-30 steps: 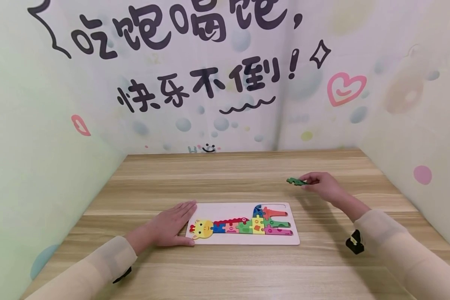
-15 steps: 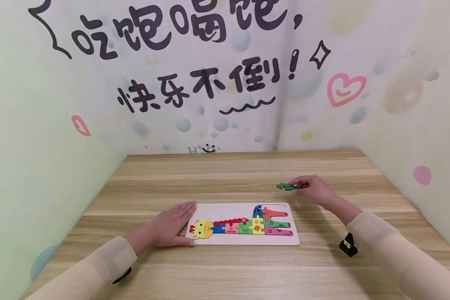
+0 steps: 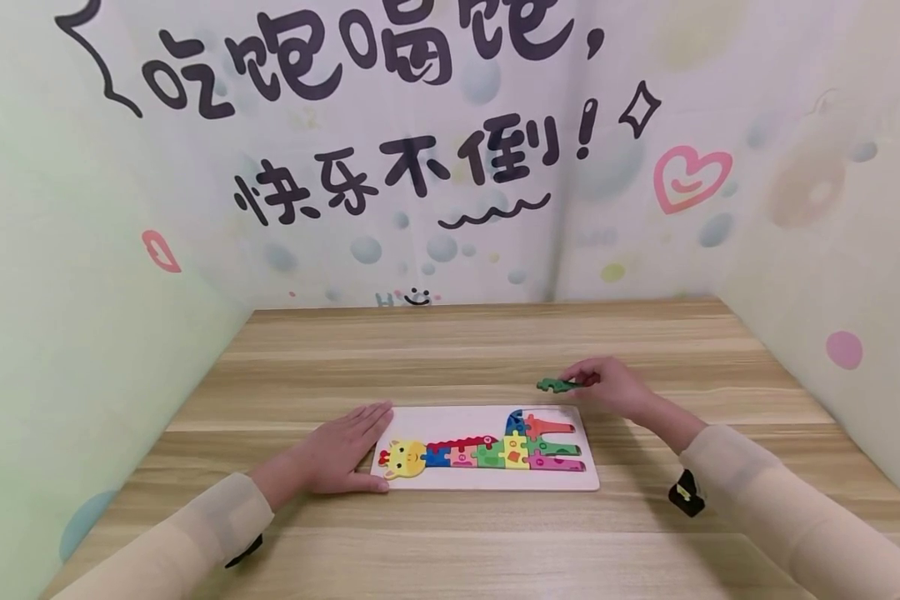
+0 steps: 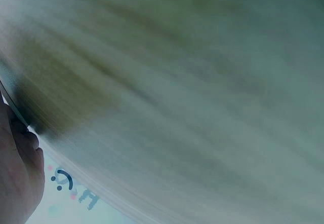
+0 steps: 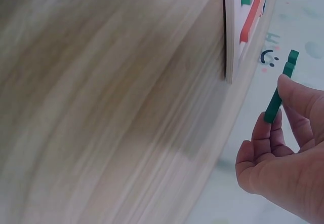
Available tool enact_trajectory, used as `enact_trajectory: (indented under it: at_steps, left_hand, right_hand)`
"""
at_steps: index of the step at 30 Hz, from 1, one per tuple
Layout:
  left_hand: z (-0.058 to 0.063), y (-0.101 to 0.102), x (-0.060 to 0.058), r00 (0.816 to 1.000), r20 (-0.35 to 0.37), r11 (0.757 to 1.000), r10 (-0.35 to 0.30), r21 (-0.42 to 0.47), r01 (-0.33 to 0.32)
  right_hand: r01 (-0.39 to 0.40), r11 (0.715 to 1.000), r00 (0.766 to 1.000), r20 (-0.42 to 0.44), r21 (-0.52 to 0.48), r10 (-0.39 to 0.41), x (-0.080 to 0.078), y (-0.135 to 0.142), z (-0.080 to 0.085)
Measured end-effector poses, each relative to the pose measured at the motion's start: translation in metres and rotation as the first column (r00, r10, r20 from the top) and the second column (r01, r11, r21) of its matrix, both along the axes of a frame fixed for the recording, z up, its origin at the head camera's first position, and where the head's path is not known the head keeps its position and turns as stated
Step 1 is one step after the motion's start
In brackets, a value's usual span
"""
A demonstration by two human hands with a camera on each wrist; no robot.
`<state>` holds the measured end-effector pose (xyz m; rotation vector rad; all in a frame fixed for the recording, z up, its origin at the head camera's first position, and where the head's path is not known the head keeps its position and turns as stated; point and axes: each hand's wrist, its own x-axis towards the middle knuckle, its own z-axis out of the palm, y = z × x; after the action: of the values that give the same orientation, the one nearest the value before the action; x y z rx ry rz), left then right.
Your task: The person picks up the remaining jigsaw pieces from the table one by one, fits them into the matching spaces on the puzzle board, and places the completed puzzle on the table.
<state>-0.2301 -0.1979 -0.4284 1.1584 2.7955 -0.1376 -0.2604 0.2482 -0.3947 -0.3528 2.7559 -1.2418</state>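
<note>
A giraffe puzzle board [image 3: 450, 417] lies flat on the table, its colourful pieces filling most of the figure. At the board's upper right corner an outlined leg space shows bare white. My left hand [image 3: 348, 446] rests with straight fingers on the left end of the board, by the yellow giraffe head [image 3: 405, 458]. Between thumb and fingers my right hand [image 3: 615, 387] pinches a green puzzle piece [image 3: 555, 385], held in the air just beyond the board's top right edge. In the right wrist view that green piece [image 5: 276, 100] is seen edge-on, apart from the board.
The wood-grain table [image 3: 450, 550] runs back to a printed wall cloth [image 3: 450, 250] with black lettering. Pale side walls stand close on the left and right. A small black device [image 3: 686, 496] hangs under the right sleeve.
My right hand has moved left and toward me, bringing the green puzzle piece closer to the board's upper right corner. The left hand and the board have stayed put.
</note>
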Motion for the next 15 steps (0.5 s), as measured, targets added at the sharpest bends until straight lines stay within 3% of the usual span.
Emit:
enact_trajectory:
  at_steps: [15]
  left_hand:
    - [0.002,0.001,0.001,1.0,0.003,1.0,0.005,0.003,-0.005]
  right_hand:
    - [-0.034,0.998,0.999,0.007,0.048,0.034,0.001,-0.016,-0.008]
